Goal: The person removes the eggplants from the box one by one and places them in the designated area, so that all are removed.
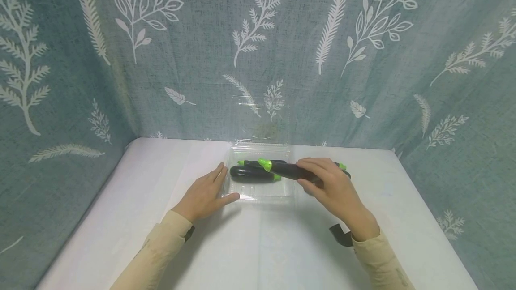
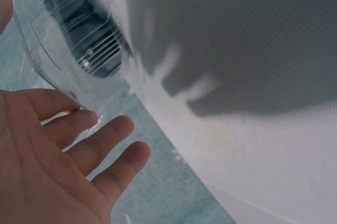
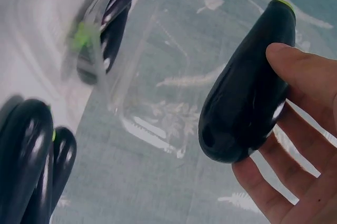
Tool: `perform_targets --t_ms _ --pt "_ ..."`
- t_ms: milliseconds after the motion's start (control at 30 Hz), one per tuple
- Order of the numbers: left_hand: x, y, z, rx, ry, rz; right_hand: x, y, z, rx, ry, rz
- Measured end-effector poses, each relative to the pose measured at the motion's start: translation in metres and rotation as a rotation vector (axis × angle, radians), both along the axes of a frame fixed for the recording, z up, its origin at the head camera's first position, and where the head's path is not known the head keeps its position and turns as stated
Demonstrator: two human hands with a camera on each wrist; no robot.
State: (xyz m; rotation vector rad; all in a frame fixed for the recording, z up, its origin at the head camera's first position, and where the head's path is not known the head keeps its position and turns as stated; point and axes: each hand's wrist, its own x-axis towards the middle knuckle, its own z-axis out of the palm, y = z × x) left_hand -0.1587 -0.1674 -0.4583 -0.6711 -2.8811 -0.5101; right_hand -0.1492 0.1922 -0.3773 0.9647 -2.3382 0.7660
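A clear plastic clamshell box (image 1: 264, 199) stands near the table's back edge with its lid (image 1: 260, 120) raised. Two dark eggplants with green stem ends lie inside, the front one (image 1: 251, 173) plainly seen. My left hand (image 1: 204, 195) rests at the box's left side, fingers extended and thumb by the front corner. In the left wrist view, its fingertips (image 2: 87, 120) meet the clear wall. My right hand (image 1: 332, 187) grips another eggplant (image 3: 245, 87) between thumb and fingers, its green end (image 1: 264, 164) over the box's right part.
More eggplants (image 3: 23, 155) lie on the table right of the box, partly hidden behind my right hand in the head view. A patterned green curtain (image 1: 201, 57) hangs behind and along both sides of the white table (image 1: 403, 218).
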Motion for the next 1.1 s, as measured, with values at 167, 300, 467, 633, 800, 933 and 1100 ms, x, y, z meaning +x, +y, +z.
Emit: perform_targets --t_ms 167,300,467,633,800,933,1100 --pt "0.001 0.0 0.0 0.002 -0.001 -0.006 0.001 0.014 -0.001 -0.013 0.022 -0.027" --pt "0.001 0.0 0.001 0.011 -0.005 -0.009 0.001 0.025 -0.001 -0.017 0.035 -0.051" --pt "0.001 -0.001 0.001 0.017 0.001 -0.006 0.003 0.038 -0.003 -0.005 0.037 -0.095" --pt "0.001 -0.001 0.001 0.009 0.017 -0.007 0.007 0.05 -0.01 0.018 0.024 -0.14" --pt "0.0 0.0 0.001 0.005 0.012 -0.005 0.011 0.059 -0.02 0.039 0.006 -0.167" --pt "0.001 0.0 0.001 0.005 0.003 -0.002 0.013 0.067 -0.028 0.045 -0.007 -0.183" --pt "0.001 0.0 0.002 0.01 -0.012 0.003 0.014 0.077 -0.038 0.064 -0.013 -0.214"
